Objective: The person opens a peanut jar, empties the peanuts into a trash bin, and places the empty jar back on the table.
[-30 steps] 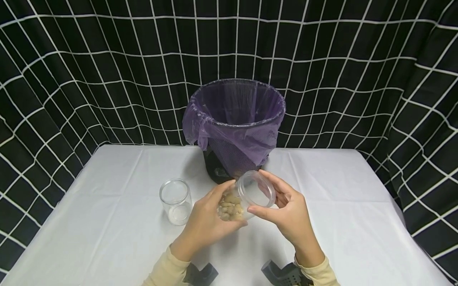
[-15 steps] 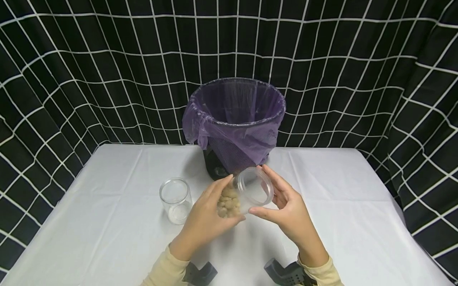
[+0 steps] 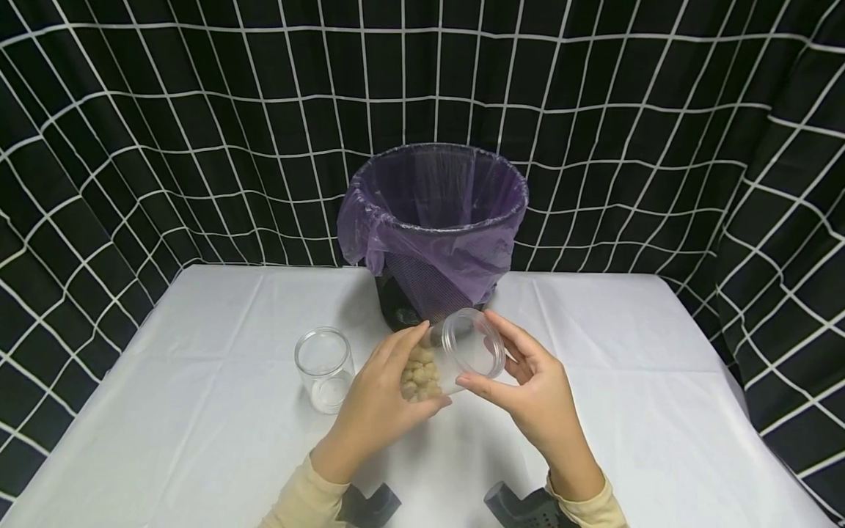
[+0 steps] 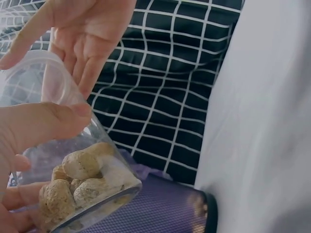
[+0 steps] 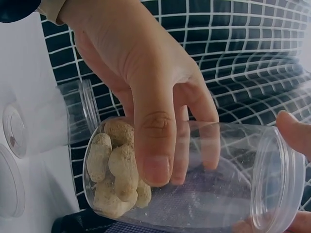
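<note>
A clear plastic jar point(image 3: 449, 361) with several unshelled peanuts point(image 5: 116, 170) at its base is held tilted over the table, its mouth end toward the right. My left hand point(image 3: 381, 392) grips the jar round its lower part, thumb on the near side and fingers on the far side. At the mouth end sits a translucent lid point(image 5: 279, 182). My right hand point(image 3: 531, 381) holds the lid's rim between thumb and fingers. In the left wrist view the peanuts point(image 4: 80, 179) lie heaped against the jar's bottom.
A second clear jar point(image 3: 323, 374) stands upright on the white-covered table point(image 3: 198, 381), left of my left hand. Behind the hands is a black mesh bin point(image 3: 396, 301) lined with a purple bag point(image 3: 455, 253). A black grid-patterned curtain point(image 3: 264, 132) surrounds the table.
The peanuts have shifted inside the jar. Both hands keep hold, with the jar raised slightly from a second ago and the right hand turned a little at the lid.
</note>
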`<state>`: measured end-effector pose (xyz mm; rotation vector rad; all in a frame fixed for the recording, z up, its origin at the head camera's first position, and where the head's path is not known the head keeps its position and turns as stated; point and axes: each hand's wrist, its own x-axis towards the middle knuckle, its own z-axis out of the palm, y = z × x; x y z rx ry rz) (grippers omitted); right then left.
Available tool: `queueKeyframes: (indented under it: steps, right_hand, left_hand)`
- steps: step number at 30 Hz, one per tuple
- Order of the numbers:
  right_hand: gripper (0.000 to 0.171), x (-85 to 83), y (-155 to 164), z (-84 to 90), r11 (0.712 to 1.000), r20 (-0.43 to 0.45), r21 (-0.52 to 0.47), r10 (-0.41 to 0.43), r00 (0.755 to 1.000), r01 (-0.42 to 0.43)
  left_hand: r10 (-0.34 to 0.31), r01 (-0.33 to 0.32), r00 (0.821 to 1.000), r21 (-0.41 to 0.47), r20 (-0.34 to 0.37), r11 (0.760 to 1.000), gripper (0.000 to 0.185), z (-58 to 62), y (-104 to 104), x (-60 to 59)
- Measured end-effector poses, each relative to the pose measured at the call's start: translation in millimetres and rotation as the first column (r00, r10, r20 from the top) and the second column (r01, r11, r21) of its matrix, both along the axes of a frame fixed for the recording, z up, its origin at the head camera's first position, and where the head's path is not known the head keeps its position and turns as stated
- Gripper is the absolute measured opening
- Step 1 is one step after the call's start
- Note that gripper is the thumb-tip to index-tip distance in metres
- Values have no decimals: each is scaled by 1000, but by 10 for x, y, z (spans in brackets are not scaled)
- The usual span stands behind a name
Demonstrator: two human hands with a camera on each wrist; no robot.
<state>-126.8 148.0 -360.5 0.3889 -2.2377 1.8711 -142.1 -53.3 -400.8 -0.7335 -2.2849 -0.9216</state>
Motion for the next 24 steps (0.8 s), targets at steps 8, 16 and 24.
queueKeyframes:
  steps: [8,16,24]
  right_hand:
    - [77,-8,48,-7,998,-82,33,52,995,-49]
    - [86,1,47,-2,998,-154,19,65,986,-62]
    - [73,22,8,7,998,-137,40,-50,989,56]
  left_hand:
    - [-49,41,988,60,146,997,92,32,3,29]
    - [-41,26,986,93,162,995,91,43,12,39]
    - [-5,-3,991,58,137,998,91,27,17,32]
